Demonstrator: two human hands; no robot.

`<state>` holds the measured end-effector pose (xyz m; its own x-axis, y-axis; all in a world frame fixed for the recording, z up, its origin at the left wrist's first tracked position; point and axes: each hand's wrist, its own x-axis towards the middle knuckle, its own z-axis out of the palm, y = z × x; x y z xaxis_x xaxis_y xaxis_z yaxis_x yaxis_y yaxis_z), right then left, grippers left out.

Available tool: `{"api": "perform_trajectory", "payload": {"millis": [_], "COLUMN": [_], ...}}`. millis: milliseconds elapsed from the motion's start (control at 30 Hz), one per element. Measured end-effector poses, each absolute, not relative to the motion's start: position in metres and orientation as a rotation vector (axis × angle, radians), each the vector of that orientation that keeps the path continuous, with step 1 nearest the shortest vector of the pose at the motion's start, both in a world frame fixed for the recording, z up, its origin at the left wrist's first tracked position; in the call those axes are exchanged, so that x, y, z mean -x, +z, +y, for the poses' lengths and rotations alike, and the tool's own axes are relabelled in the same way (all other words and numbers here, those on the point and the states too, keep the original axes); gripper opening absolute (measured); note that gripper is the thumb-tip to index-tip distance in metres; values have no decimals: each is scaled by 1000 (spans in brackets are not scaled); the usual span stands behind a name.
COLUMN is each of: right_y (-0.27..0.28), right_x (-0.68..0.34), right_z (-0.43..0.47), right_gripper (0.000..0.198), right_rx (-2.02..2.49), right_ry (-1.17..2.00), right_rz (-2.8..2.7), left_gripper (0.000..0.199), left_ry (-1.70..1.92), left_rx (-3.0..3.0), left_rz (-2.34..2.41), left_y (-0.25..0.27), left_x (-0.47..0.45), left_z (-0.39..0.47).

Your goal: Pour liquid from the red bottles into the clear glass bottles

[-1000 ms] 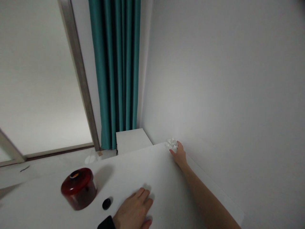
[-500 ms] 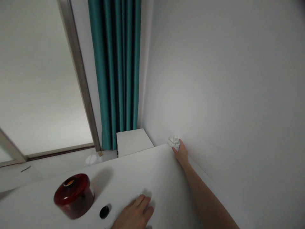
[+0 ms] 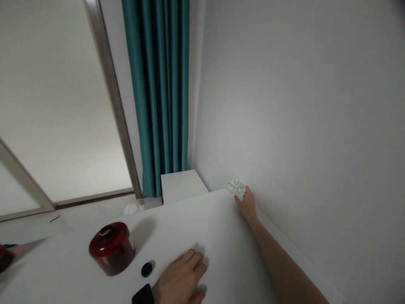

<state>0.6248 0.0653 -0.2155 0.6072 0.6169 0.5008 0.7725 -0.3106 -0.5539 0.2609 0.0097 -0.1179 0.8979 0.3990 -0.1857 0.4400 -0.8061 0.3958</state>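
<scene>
At the far right corner of the white tabletop [image 3: 218,219], against the wall, sits a clear, crinkled or faceted object [image 3: 235,185]; whether it is glass or plastic I cannot make out. My right hand [image 3: 247,205] reaches to it, thumb and fingers closed around its near side. Palm down near the front, my left hand [image 3: 182,274] rests on the tabletop with fingers loosely bent and apart, holding nothing. A black watch [image 3: 143,294] is on its wrist. Left of it are a small round black piece [image 3: 147,269] and a dark red lidded pot [image 3: 112,249].
Another dark red item [image 3: 4,258] is cut off at the left edge. Beyond the table stand a white cabinet [image 3: 182,185] and a teal curtain [image 3: 158,105]. The wall [image 3: 300,105] rises along the right side. A framed sliding door [image 3: 72,126] is at left.
The view has shifted slightly, bringing the watch and the red item at the left edge into sight. Both hands stay in nearly the same places on the table.
</scene>
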Motion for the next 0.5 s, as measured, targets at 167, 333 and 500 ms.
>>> {"api": "perform_trajectory", "payload": {"millis": [167, 333, 500], "right_y": [-219, -216, -209], "right_x": [-606, -592, -595], "right_z": [27, 2, 2], "right_gripper": [48, 34, 36], "right_rx": [2009, 1994, 2028], "right_ry": [-153, -102, -96], "right_rz": [-1246, -1356, -1317], "left_gripper": [29, 45, 50], "left_ry": [24, 254, 409], "left_rx": [-2709, -2685, -2537], "left_rz": [596, 708, 961], "left_y": [-112, -120, -140], "left_x": [-281, -344, -417], "left_z": [17, 53, 100]}}
